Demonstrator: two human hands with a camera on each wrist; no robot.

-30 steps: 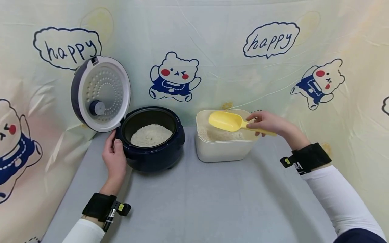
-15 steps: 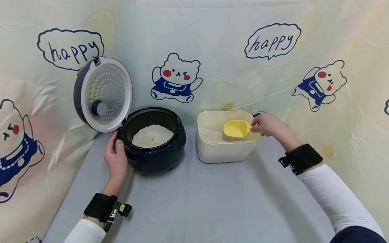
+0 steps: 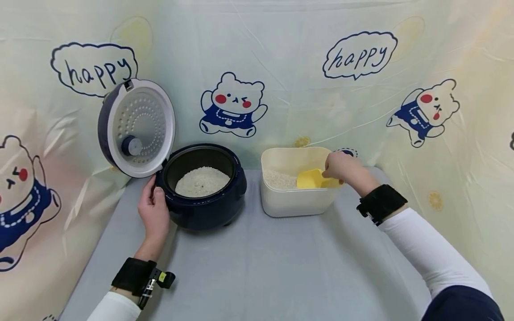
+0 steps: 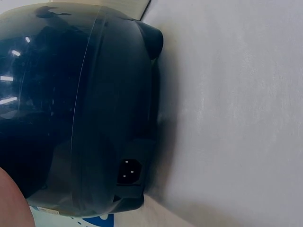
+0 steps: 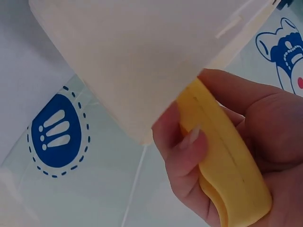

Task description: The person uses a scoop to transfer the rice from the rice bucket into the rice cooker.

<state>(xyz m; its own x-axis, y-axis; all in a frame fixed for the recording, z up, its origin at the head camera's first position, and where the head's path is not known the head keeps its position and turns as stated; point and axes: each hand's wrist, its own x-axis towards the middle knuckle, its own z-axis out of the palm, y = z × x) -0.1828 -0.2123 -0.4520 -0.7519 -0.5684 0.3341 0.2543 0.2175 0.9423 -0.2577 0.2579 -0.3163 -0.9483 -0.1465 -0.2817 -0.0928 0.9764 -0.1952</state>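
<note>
My right hand [image 3: 345,169] grips the handle of a yellow scoop [image 3: 310,179], whose bowl is down inside a cream-coloured bin [image 3: 297,203] of rice [image 3: 281,180]. In the right wrist view, fingers curl round the scoop's thick handle [image 5: 227,161] right beside the bin's wall [image 5: 123,56]. My left hand [image 3: 154,214] rests against the left side of a dark blue rice cooker [image 3: 205,211], just below the hinge, fingers extended upward along it. White rice [image 3: 202,182] lies in the cooker's pot. The lid [image 3: 138,129] stands raised.
A grey cloth [image 3: 261,267] covers the table under the cooker and bin. Behind them hangs a printed curtain [image 3: 297,102] with bears and lettering. In the left wrist view, a power socket [image 4: 129,171] shows low on the cooker's body.
The scoop has gone from over the bin down into it, its bowl now tilted and partly in the rice. My right hand moved left and turned over the rim. My left hand stayed put.
</note>
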